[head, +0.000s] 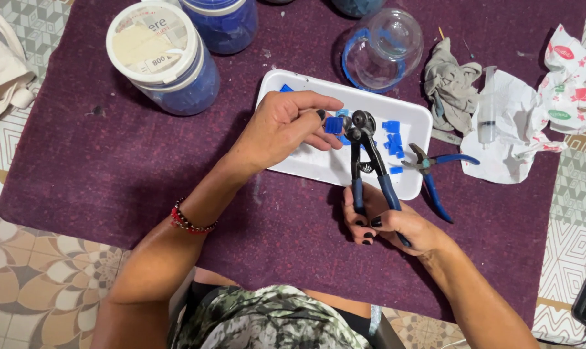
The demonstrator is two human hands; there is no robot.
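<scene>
My left hand [286, 129] pinches a small blue glass tile [333, 125] over a white tray [332, 169]. My right hand [390, 223] grips the blue handles of wheeled nippers [364, 152], whose round cutting wheels sit right beside the tile's edge. Several small blue tile pieces [392, 139] lie in the tray to the right of the nipper head.
A second pair of blue-handled pliers [435, 174] rests on the tray's right edge. Lidded jars of blue material [167, 58] stand at the back left, and a clear glass jar [383, 48] lies behind the tray. A grey rag [449, 87], a syringe [487, 110] and crumpled paper [532, 116] lie to the right on the purple cloth [112, 161].
</scene>
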